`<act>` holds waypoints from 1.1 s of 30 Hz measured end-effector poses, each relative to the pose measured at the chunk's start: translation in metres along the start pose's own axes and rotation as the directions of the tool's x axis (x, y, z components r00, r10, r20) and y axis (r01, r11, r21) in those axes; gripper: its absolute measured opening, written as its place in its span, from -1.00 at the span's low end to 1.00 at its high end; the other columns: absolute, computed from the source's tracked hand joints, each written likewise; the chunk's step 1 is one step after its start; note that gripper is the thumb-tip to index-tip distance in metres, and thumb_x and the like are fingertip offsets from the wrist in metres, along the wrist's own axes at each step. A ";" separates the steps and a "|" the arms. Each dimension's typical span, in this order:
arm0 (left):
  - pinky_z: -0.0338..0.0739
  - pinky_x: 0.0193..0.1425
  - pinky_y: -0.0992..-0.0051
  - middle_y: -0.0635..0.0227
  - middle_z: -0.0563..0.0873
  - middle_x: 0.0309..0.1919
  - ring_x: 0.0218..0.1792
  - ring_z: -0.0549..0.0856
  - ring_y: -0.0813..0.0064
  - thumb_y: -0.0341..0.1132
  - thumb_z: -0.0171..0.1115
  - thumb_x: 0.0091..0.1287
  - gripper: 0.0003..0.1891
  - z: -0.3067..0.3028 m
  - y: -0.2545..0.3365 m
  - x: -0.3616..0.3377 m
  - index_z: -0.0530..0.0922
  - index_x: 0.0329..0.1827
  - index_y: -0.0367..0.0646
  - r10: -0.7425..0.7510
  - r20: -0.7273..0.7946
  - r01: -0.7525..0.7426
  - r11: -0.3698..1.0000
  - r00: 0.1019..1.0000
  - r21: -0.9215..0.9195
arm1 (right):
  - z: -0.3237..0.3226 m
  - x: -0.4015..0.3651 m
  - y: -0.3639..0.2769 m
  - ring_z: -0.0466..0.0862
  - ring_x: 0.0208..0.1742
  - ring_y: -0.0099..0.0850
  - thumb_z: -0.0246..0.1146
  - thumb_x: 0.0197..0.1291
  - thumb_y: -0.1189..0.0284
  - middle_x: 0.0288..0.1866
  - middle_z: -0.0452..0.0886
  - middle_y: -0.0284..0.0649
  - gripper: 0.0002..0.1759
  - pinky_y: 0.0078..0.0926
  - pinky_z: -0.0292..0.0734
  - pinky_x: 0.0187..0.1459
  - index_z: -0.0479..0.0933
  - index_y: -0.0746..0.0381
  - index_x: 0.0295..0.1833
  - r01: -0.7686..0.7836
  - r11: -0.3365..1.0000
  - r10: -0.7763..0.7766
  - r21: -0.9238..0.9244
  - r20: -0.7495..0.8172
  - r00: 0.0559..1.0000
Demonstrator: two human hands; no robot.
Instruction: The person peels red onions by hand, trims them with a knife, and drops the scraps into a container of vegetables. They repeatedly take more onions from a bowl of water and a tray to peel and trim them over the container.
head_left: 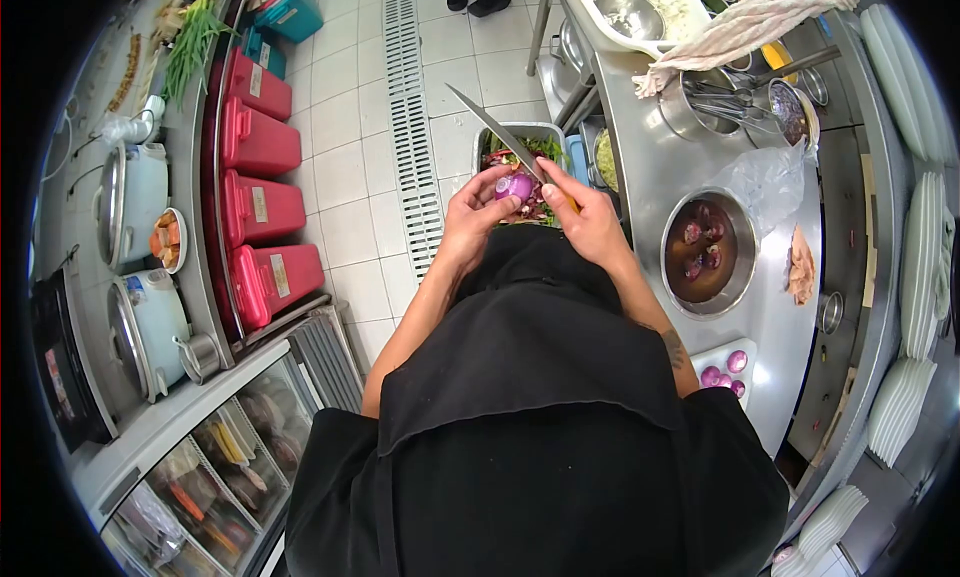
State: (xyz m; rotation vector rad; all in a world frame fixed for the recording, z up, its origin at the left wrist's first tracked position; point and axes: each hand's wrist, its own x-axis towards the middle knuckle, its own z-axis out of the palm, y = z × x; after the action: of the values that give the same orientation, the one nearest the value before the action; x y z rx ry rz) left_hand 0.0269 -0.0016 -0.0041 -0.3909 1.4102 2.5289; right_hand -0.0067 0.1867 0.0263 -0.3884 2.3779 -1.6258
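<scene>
My left hand (476, 209) is closed round a purple red onion (514, 188), which looks partly peeled. In my right hand (583, 215) is a kitchen knife (490, 125) with a yellowish handle, its long blade pointing up and to the left past the onion. Both hands are close together over a bin (548, 129) of green and reddish vegetable scraps. To the right, a metal bowl (672, 269) holds several red onions in brownish liquid. Several peeled red onions (737, 361) lie on a white tray (708, 361) beside my right forearm.
A steel counter (645, 147) runs along my right, with a clear plastic bag (765, 187), a pot of utensils (690, 117) and a cloth (750, 27). Red bins (262, 212) line the left shelf. A person's dark shoes (490, 2) show on the tiled floor ahead.
</scene>
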 end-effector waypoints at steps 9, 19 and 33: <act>0.58 0.04 0.48 0.15 0.64 0.09 0.00 0.67 0.42 -0.56 0.20 0.31 -0.49 -0.010 0.003 0.002 0.38 0.36 -0.35 -0.005 0.050 0.012 0.990 0.999 -0.138 | -0.002 -0.002 -0.006 0.43 -0.53 -0.62 0.05 0.49 0.19 -0.47 0.44 -0.37 -0.42 -0.63 0.36 -0.49 0.26 0.19 0.51 -0.296 0.872 0.226 0.389 0.217 0.950; 0.59 0.20 0.42 0.15 0.62 0.13 0.04 0.67 0.41 -0.54 0.35 0.26 -0.42 -0.005 0.007 0.003 0.39 0.36 -0.34 -0.022 -0.017 0.023 1.000 1.000 0.021 | -0.001 0.001 -0.011 0.31 -0.63 -0.69 0.00 0.52 0.15 -0.62 0.30 -0.46 -0.44 -0.67 0.26 -0.60 0.29 0.16 0.50 -0.282 0.906 0.163 0.314 0.356 0.920; 0.63 0.06 0.52 0.17 0.71 -0.06 -0.04 0.70 0.47 -0.49 0.53 0.11 -0.36 -0.009 -0.002 0.012 0.46 0.28 -0.34 0.154 -0.145 -0.087 0.919 0.977 0.385 | -0.003 0.008 -0.009 0.30 -0.66 -0.66 -0.01 0.52 0.13 -0.62 0.30 -0.43 -0.42 -0.66 0.25 -0.62 0.25 0.15 0.52 -0.393 0.836 0.252 0.382 0.370 0.894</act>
State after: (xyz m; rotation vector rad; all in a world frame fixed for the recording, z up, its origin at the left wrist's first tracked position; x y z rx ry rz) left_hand 0.0171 -0.0076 -0.0145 -0.4707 1.9968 2.2783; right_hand -0.0146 0.1833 0.0356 -0.1174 1.6623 -1.7303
